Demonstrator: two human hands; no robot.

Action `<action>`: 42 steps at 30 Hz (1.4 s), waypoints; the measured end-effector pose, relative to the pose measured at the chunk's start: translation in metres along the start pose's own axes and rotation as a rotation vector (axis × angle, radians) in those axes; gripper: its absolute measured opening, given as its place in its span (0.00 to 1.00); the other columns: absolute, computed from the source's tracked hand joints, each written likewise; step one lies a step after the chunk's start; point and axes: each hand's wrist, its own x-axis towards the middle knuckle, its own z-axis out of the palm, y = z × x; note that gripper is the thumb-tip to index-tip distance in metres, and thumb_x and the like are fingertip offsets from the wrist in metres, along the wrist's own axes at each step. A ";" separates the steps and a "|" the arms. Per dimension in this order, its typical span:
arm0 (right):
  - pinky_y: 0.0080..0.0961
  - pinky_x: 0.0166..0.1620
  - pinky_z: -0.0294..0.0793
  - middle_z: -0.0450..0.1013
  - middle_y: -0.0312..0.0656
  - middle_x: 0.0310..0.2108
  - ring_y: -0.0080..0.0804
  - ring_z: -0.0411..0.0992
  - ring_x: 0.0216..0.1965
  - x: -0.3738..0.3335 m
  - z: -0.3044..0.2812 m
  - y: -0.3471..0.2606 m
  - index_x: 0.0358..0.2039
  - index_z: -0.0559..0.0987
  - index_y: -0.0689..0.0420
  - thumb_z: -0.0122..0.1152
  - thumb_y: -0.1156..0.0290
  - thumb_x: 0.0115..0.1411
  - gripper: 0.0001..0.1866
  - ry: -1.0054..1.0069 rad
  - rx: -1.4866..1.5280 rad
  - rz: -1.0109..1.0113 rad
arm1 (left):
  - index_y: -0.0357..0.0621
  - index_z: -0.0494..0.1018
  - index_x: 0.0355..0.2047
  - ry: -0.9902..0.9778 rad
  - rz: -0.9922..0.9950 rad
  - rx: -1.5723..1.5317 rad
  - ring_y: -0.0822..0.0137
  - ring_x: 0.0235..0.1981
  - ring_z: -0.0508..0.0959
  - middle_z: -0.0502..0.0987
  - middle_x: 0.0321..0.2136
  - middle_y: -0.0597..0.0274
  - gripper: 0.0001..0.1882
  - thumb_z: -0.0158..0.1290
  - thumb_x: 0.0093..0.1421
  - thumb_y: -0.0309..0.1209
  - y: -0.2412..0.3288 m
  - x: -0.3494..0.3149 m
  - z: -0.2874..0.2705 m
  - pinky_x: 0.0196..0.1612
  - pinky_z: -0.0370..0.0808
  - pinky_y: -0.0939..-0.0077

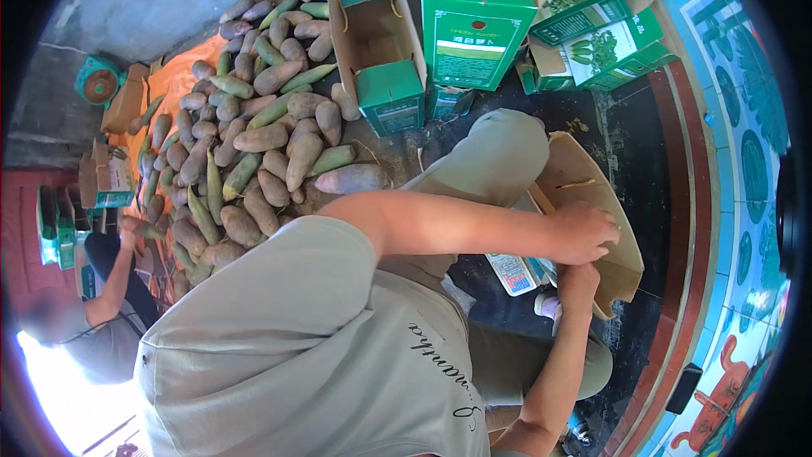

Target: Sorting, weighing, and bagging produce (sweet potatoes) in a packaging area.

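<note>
My left hand (585,233) reaches across over a brown cardboard box (622,275) with its flaps standing up. Its fingers are curled inward above the box's inside; whatever they may hold is hidden. My right hand (578,281) comes up from the lower edge and lies right against the left wrist, at the box's near side. The left hand and wrist cover its fingers, so their state is not visible. A thin yellowish strip (577,184) lies within the box. Close to the hands, between my knees, stands a white device with a printed panel (511,274), partly covered.
A large heap of brown and green radishes (254,131) spreads over an orange sheet (179,78). Open green cartons (478,30) stand at the top, more (605,55) at upper right. Another person (106,313) works at far left. A red-brown ledge (683,203) borders a tiled wall.
</note>
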 end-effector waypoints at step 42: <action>0.37 0.37 0.70 0.72 0.49 0.29 0.48 0.71 0.33 0.006 -0.008 -0.016 0.30 0.75 0.58 0.59 0.74 0.49 0.07 -0.103 0.169 0.180 | 0.53 0.61 0.53 -0.411 -1.650 0.836 0.56 0.59 0.59 0.58 0.56 0.63 0.27 0.54 0.53 0.35 -0.251 -0.391 -0.212 0.54 0.66 0.59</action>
